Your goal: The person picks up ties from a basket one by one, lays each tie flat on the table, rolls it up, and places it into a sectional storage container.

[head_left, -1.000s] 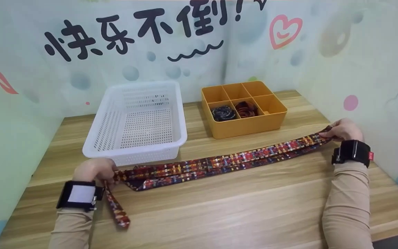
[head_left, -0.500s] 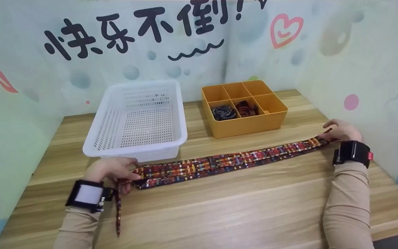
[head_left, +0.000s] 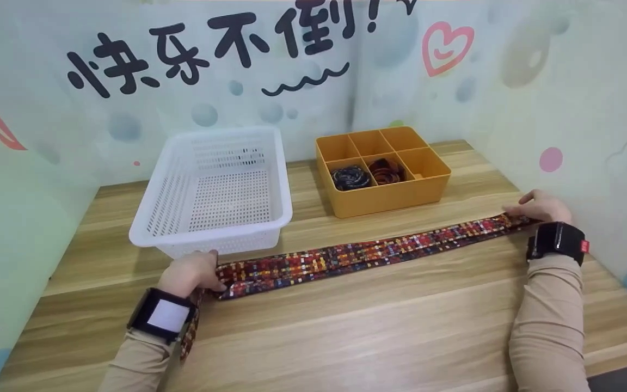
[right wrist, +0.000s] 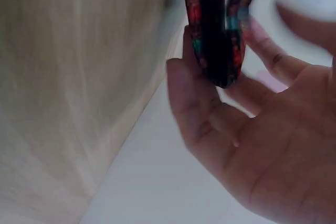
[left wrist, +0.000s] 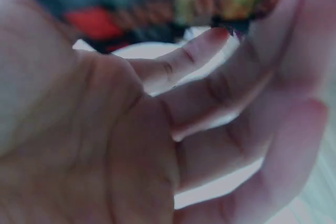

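A patterned necktie [head_left: 319,264] in red, yellow and dark colours stretches across the wooden table, folded into overlapping layers. At its left end my left hand [head_left: 191,272] grips the layers between thumb and fingers, and a narrow tail of the tie hangs below that hand. My right hand [head_left: 547,207] holds the folded right end, with thumb reaching left above it. In the right wrist view the fold of the necktie [right wrist: 194,24] sits among my fingers [right wrist: 184,93]. The left wrist view shows the necktie [left wrist: 147,9] close above my curved fingers [left wrist: 205,153].
Behind the tie's left part stands a white perforated basket [head_left: 210,239]. Farther right is a yellow divided box [head_left: 389,198], with a dark rolled tie [head_left: 350,178] and a reddish rolled tie [head_left: 386,171] in two front compartments. Printed walls [head_left: 591,98] enclose the table.
My left hand has slid right along the necktie, and its hanging tail has swung. The right end sits slightly lower, with my right index finger lifted off it.
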Demonstrator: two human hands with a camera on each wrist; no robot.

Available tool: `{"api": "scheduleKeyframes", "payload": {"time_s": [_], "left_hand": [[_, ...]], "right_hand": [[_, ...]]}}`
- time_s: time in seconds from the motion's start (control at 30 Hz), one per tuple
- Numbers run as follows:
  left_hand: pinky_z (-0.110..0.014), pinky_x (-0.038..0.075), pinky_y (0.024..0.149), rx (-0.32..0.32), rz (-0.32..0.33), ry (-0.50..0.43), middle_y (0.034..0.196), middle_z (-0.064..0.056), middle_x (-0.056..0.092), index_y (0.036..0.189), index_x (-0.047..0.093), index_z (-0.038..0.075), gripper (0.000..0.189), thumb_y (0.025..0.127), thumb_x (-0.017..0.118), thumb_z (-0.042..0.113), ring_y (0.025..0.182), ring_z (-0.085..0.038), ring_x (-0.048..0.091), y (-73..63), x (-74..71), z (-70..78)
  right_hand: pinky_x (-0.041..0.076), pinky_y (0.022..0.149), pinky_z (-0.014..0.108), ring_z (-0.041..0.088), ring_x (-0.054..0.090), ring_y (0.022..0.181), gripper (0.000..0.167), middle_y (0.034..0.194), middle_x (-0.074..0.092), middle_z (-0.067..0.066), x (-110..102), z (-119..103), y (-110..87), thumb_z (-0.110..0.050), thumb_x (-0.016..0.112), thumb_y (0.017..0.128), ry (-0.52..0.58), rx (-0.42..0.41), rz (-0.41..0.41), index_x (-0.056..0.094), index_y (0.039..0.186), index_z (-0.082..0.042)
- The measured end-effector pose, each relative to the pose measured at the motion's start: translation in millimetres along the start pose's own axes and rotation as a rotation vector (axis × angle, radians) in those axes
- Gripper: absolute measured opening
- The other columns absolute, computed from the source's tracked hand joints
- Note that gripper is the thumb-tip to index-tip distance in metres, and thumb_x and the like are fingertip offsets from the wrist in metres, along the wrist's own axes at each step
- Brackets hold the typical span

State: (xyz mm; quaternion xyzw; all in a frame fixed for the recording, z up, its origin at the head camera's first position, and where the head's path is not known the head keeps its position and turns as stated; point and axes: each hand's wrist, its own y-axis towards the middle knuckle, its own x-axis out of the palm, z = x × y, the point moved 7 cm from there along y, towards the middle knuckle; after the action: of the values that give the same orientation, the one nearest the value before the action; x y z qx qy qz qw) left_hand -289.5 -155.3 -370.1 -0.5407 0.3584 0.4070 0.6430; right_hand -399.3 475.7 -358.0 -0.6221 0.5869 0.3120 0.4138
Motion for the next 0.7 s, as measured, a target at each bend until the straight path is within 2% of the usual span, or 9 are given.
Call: {"api": "scheduleKeyframes", "payload": {"time_s": [0.07, 0.13, 0.2, 0.27, 0.33, 0.43, 0.53, 0.6, 0.7], "left_hand": [[-0.043, 0.052, 0.076, -0.015, 0.007, 0.025, 0.088, -0.016, 0.063, 0.097, 0.059, -0.005, 0.04, 0.076, 0.076, 0.025, 0.08, -0.027, 0.059, -0.2, -0.3, -2.1], [-0.041, 0.052, 0.072, -0.036, 0.0, 0.051, 0.081, -0.012, 0.061, 0.087, 0.062, -0.002, 0.032, 0.076, 0.076, 0.024, 0.075, -0.024, 0.057, -1.0, -0.8, -5.5], [-0.039, 0.052, 0.07, -0.065, -0.017, 0.065, 0.079, -0.011, 0.059, 0.083, 0.063, -0.001, 0.03, 0.075, 0.077, 0.024, 0.073, -0.023, 0.056, -2.5, -2.3, -11.1], [-0.04, 0.052, 0.072, -0.095, -0.035, 0.068, 0.081, -0.012, 0.059, 0.084, 0.063, -0.002, 0.03, 0.074, 0.078, 0.023, 0.075, -0.025, 0.056, -4.7, -5.2, -18.6], [-0.04, 0.052, 0.073, -0.109, -0.058, 0.055, 0.085, -0.014, 0.061, 0.086, 0.063, -0.003, 0.031, 0.074, 0.079, 0.02, 0.078, -0.026, 0.057, -7.0, -7.6, -26.2], [-0.039, 0.052, 0.071, -0.106, -0.103, 0.021, 0.086, -0.014, 0.062, 0.089, 0.061, -0.003, 0.03, 0.072, 0.078, 0.015, 0.077, -0.025, 0.057, -10.2, -10.8, -37.8], [-0.032, 0.052, 0.066, -0.066, -0.153, -0.025, 0.086, -0.012, 0.062, 0.096, 0.061, -0.003, 0.034, 0.069, 0.077, 0.01, 0.075, -0.021, 0.058, -12.6, -12.6, -49.0], [-0.03, 0.051, 0.066, -0.043, -0.187, -0.054, 0.087, -0.011, 0.062, 0.1, 0.061, -0.002, 0.037, 0.069, 0.076, 0.01, 0.076, -0.021, 0.058, -14.2, -13.6, -56.5], [-0.033, 0.05, 0.07, -0.023, -0.208, -0.085, 0.093, -0.013, 0.062, 0.107, 0.059, -0.001, 0.046, 0.07, 0.078, 0.017, 0.082, -0.024, 0.058, -15.8, -15.8, -65.5]], "right_hand": [[0.039, 0.079, 0.035, 0.043, 0.043, 0.099, 0.06, 0.108, 0.043, 0.033, 3, 2, -0.2, -0.032, 0.064, 0.087, 0.041, 0.037, 0.004, 0.037, 0.115, 0.014], [0.038, 0.073, 0.029, 0.037, 0.045, 0.091, 0.057, 0.099, 0.047, 0.026, 3, 3, 0.6, -0.025, 0.069, 0.082, 0.079, 0.053, 0.044, 0.039, 0.112, 0.014], [0.037, 0.068, 0.025, 0.03, 0.047, 0.082, 0.048, 0.09, 0.049, 0.021, 1, 4, 1.4, -0.016, 0.069, 0.082, 0.096, 0.046, 0.081, 0.043, 0.109, 0.015], [0.037, 0.065, 0.024, 0.022, 0.048, 0.075, 0.04, 0.085, 0.052, 0.017, 0, 4, 3.0, -0.01, 0.064, 0.084, 0.097, 0.029, 0.08, 0.046, 0.109, 0.016], [0.04, 0.064, 0.024, 0.017, 0.049, 0.072, 0.037, 0.086, 0.054, 0.02, 2, 1, 5.3, -0.008, 0.058, 0.087, 0.096, 0.006, 0.048, 0.047, 0.112, 0.016], [0.042, 0.066, 0.025, 0.021, 0.053, 0.08, 0.047, 0.098, 0.053, 0.026, 8, -4, 8.7, -0.019, 0.057, 0.091, 0.093, -0.006, -0.036, 0.043, 0.119, 0.015], [0.041, 0.069, 0.027, 0.029, 0.051, 0.089, 0.062, 0.106, 0.049, 0.028, 14, -7, 10.7, -0.031, 0.064, 0.088, 0.097, 0.005, -0.084, 0.037, 0.122, 0.012], [0.039, 0.069, 0.027, 0.027, 0.05, 0.086, 0.064, 0.101, 0.052, 0.021, 16, -8, 11.2, -0.031, 0.069, 0.084, 0.103, 0.012, -0.09, 0.038, 0.12, 0.011], [0.042, 0.063, 0.027, 0.016, 0.052, 0.071, 0.05, 0.079, 0.055, 0.006, 16, -7, 11.5, -0.018, 0.07, 0.083, 0.14, 0.01, -0.07, 0.044, 0.111, 0.014]]}}
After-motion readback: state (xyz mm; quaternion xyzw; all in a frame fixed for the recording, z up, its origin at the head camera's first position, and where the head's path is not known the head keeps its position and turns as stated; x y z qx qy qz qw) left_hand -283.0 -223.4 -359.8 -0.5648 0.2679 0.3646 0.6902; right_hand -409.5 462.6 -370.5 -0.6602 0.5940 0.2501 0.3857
